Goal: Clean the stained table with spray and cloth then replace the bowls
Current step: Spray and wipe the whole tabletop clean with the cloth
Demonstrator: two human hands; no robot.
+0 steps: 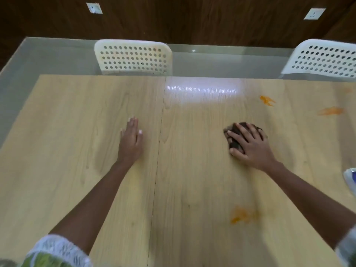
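A light wooden table (81, 116) fills the view. My right hand (250, 145) presses a bunched dark brown cloth (234, 136) onto the table right of centre, fingers spread and curled over it. My left hand (131, 140) rests flat on the table left of the centre seam, fingers straight. Orange stains mark the wood: two smears at the far right (266, 100) (331, 111) and a fainter smear (241, 214) nearer to me. No bowls are in view.
Two white perforated chairs stand at the table's far edge, one at centre (133, 56) and one at right (323, 59). A white object (350, 179), cut off by the frame, sits at the right edge. A dark wooden wall with sockets lies beyond.
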